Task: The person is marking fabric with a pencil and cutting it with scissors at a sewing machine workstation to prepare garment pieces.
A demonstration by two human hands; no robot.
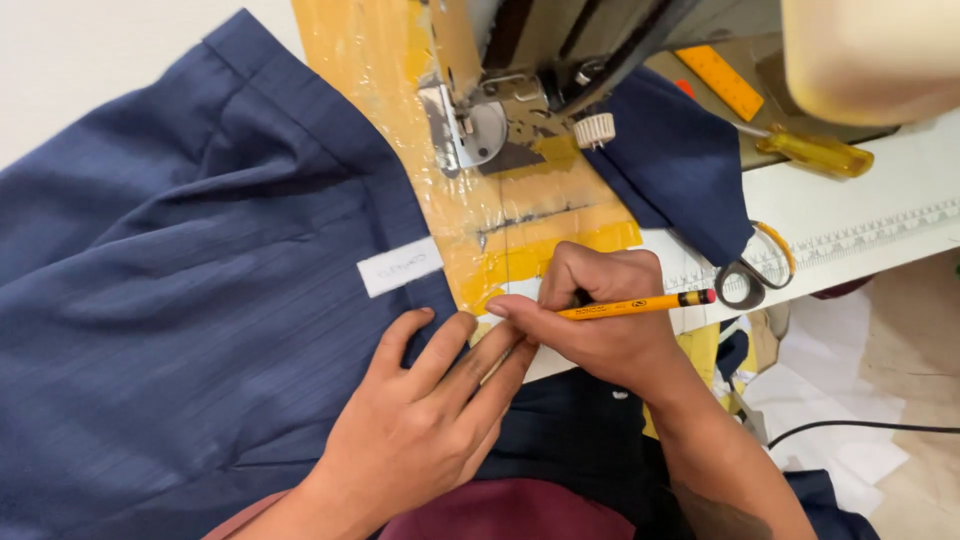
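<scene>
My right hand (600, 315) grips a yellow pencil (630, 306) with a red eraser end, its tip down near a small white slip at the table's front edge. My left hand (430, 410) lies flat beside it, fingers spread, pressing on the navy blue fabric (170, 300) and the slip's edge. A white label (400, 266) is attached to the fabric's hem just above my left fingers. The pencil tip itself is hidden by my fingers.
A sewing machine (520, 90) stands at the back on a yellow taped surface (500, 220). Scissors (750, 275), a yellow-handled screwdriver (810, 150) and another navy piece (680, 160) lie to the right. A printed ruler (880, 230) runs along the white table edge.
</scene>
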